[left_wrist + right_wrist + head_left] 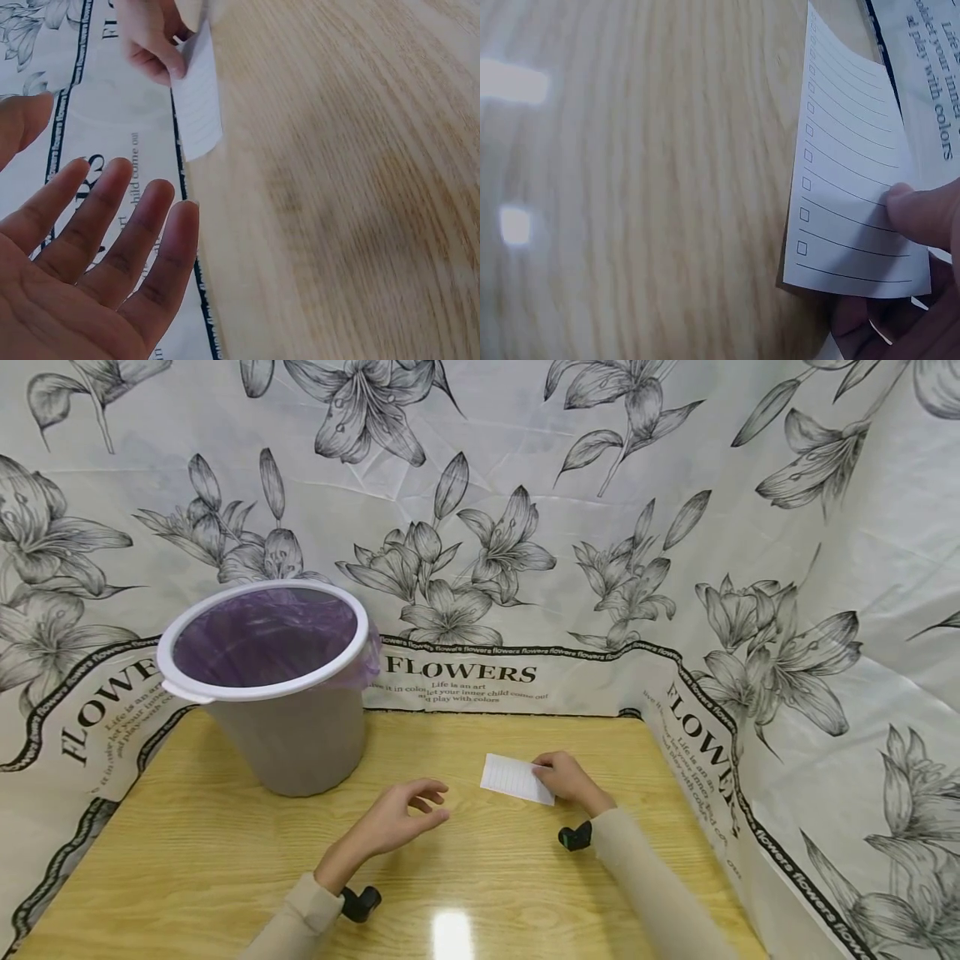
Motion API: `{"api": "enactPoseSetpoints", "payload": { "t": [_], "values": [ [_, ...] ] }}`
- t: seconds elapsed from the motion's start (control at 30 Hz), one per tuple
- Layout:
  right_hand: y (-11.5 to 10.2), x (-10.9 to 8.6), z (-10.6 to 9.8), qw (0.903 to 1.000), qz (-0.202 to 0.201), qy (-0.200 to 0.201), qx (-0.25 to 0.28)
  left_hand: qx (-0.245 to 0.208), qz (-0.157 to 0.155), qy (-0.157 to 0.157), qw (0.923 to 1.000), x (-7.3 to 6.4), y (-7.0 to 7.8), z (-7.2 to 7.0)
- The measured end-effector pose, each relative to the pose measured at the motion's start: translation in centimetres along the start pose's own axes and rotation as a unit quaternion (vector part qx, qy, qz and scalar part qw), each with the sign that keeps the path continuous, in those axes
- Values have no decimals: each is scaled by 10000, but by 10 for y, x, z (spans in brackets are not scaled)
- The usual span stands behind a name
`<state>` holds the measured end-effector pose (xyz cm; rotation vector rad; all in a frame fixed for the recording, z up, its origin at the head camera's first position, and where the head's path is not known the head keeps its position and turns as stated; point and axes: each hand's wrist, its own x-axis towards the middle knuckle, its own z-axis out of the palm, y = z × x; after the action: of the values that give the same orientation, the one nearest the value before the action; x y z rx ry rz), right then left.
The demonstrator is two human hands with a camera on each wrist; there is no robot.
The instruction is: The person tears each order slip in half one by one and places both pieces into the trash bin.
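Observation:
A white slip of lined paper [517,778] with a column of small checkboxes is pinched by my right hand [567,778] above the table. In the right wrist view the thumb lies on the printed face of the paper [847,172], with the other fingers behind it. My left hand [397,817] hovers to the left of the paper, fingers spread and loosely bent, holding nothing. The left wrist view shows its open palm [75,300], apart from the paper [199,105].
A grey waste bin [300,743] with a white rim and a purple liner [262,635] stands at the back left of the wooden table [225,860]. Flower-printed sheeting [480,568] rises behind and along the sides.

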<state>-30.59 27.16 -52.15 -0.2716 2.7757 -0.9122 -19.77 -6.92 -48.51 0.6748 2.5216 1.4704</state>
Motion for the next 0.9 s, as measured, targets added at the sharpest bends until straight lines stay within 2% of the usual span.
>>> {"api": "enactPoseSetpoints", "payload": {
  "t": [0.17,0.37,0.73,0.9],
  "values": [
    [-7,-5,12,9991,-317,116,237,-74,-193,186,9996,1,-4,2],
    [-16,-13,27,9968,-392,308,631,24,-392,429,9983,3,-11,5],
    [-35,-29,53,9925,-690,209,987,87,-439,898,9949,11,-22,15],
    [-43,-35,61,9900,-859,54,1115,151,-389,979,9943,14,-27,19]
  ]
}}
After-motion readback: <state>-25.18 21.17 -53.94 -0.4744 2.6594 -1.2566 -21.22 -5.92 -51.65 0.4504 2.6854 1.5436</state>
